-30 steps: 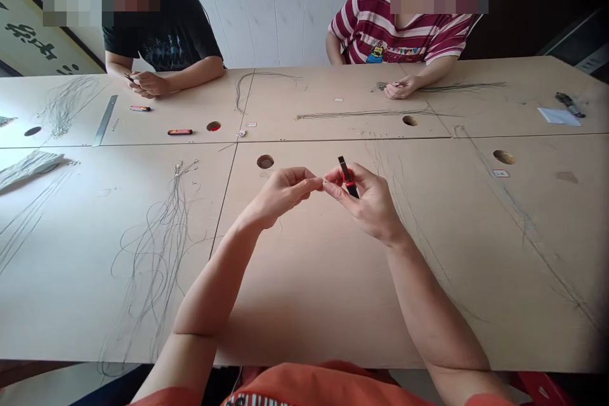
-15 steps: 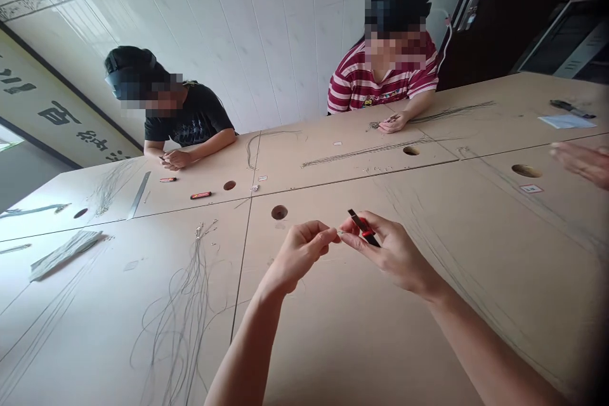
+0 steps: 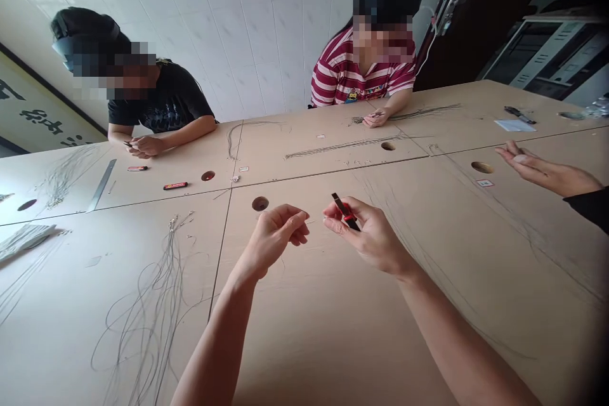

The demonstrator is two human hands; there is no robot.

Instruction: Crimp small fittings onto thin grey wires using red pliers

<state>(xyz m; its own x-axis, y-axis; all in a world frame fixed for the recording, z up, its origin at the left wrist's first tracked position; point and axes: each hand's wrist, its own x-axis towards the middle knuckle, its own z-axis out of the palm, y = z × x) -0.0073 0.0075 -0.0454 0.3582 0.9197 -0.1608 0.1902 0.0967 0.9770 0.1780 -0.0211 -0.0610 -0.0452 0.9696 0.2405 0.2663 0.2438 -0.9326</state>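
Note:
My left hand (image 3: 280,231) is closed in a pinch above the table, left of my right hand; a thin thread end seems to stick out at its fingertips, too fine to make out. My right hand (image 3: 368,231) is wrapped round a black and red cutter (image 3: 346,211), its dark tip pointing up and left. A small gap parts the two hands. On the table to the left lies a loose bundle of thin grey cords (image 3: 171,266), with small metallic ends gathered at the top.
Two people sit across the table (image 3: 295,330), their hands on small work. Another person's hand (image 3: 547,171) reaches in from the right. Two red and black cutters (image 3: 176,186), a metal ruler (image 3: 102,185), a plastic bag (image 3: 26,241), round table holes (image 3: 260,203) and more cords lie about.
My hands have moved apart, where before their fingertips met. The camera view has shifted, so the table things sit further left. The person's hand at right shows more fully.

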